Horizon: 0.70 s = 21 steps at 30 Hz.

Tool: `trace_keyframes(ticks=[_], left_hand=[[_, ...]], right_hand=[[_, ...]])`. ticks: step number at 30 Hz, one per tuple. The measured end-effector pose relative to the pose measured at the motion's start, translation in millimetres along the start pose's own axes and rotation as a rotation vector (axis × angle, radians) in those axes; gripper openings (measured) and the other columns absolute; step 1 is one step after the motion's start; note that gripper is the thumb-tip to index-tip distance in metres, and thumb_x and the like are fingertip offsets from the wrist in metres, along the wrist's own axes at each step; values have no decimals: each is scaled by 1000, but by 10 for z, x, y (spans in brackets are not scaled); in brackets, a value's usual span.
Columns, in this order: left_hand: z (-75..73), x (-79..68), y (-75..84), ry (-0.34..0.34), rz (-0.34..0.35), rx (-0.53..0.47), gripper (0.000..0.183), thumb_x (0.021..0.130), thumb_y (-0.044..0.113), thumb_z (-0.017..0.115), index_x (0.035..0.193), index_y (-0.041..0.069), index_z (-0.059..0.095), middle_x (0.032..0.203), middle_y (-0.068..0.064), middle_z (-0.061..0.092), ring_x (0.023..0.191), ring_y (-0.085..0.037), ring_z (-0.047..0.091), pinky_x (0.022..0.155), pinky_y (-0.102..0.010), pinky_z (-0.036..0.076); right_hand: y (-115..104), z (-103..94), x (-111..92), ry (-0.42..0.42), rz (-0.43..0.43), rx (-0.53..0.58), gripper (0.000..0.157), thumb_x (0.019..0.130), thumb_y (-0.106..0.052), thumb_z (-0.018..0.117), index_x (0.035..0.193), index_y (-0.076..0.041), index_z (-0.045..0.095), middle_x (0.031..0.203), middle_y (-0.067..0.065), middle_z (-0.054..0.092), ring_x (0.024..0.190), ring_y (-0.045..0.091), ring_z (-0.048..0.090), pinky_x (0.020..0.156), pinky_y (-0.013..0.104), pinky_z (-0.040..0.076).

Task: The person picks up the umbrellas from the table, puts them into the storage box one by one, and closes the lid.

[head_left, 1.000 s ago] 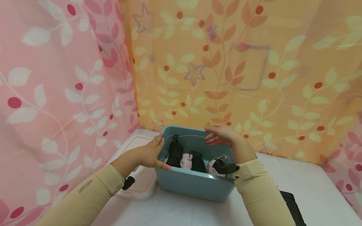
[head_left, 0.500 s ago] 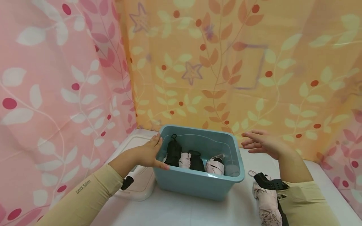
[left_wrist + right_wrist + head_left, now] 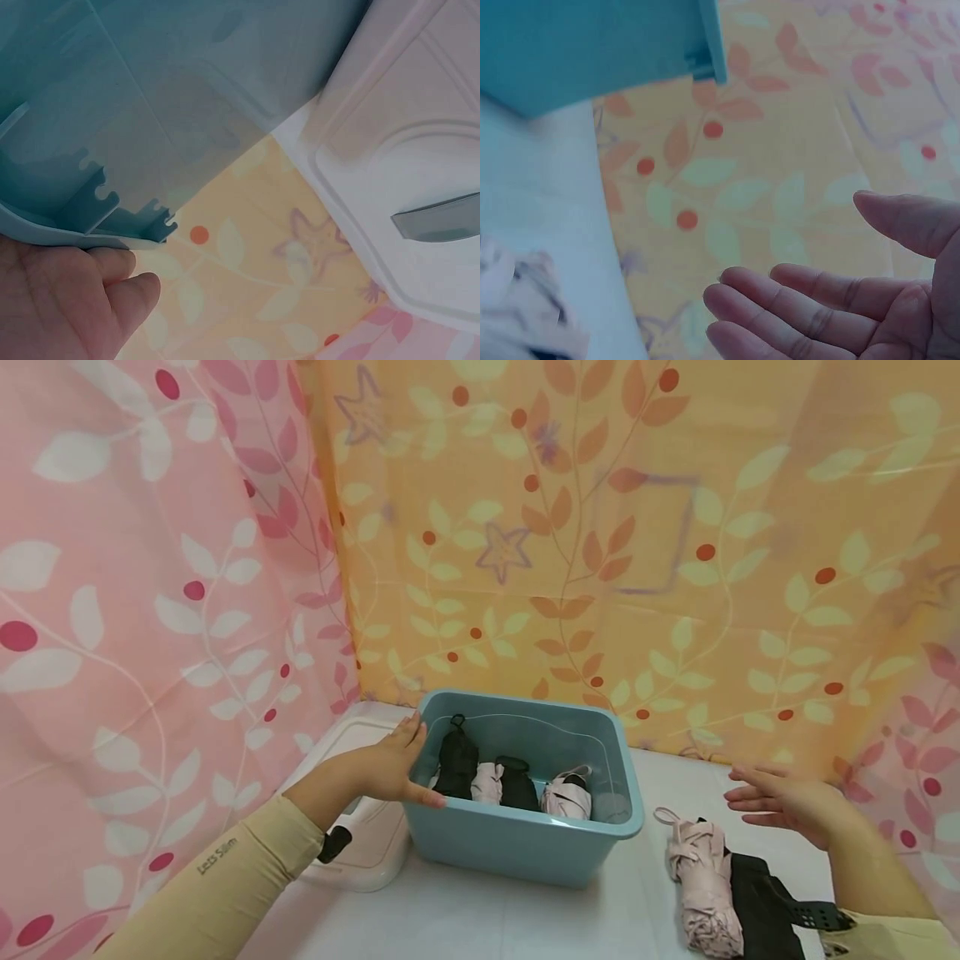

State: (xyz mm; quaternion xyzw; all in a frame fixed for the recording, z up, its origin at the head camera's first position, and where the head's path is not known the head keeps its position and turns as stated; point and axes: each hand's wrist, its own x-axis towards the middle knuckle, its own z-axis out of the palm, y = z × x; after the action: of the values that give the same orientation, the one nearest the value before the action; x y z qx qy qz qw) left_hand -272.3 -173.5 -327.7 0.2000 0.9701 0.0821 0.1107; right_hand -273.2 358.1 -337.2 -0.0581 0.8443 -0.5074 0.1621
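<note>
We're in a curtained-off nook, wider room unclear, with pink floral cloth (image 3: 135, 568) and orange floral cloth (image 3: 585, 543) hanging round a white surface (image 3: 487, 922)!

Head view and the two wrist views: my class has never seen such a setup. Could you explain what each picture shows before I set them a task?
There is no machine here, just a person's two bare hands. The head view comes from a camera worn on the head, looking forward and down; each wrist view comes from a camera on that wrist. On the white surface stands a blue bin with black and pale pink bundles inside. A white panel lies to its left; one pink bundle and one black bundle lie to its right. The left hand rests against the bin's left end. The right hand hovers, fingers extended, holding nothing.
</note>
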Motion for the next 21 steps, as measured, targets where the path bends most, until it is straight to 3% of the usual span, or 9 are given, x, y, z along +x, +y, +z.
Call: trace_keyframes(ticks=[10,18,21], left_hand=[[-4,17,6,-1,1,-10,124,64,78,53,145,1,-1,151,-16,-13,138,-31,-9,109,-51,10],[-48,22,27,-1,-3,-19,125,64,78,54,145,2,-2,151,-16,-14,138,-31,-9,109,-51,10],[-61,27,24,1,-3,-17,125,64,78,54,145,2,-2,151,-15,-15,138,-31,-10,109,-51,10]], right_hand=[[606,-211,-212,-23,143,53,68,98,-36,39,126,25,24,102,15,64,93,24,64,79,41,51],[980,-167,-296,33,312,4,65,92,-39,51,116,20,38,98,17,64,91,32,62,79,45,50],[1076,-120,-313,6,341,16,58,92,-36,54,110,18,44,95,14,64,89,30,63,78,45,50]])
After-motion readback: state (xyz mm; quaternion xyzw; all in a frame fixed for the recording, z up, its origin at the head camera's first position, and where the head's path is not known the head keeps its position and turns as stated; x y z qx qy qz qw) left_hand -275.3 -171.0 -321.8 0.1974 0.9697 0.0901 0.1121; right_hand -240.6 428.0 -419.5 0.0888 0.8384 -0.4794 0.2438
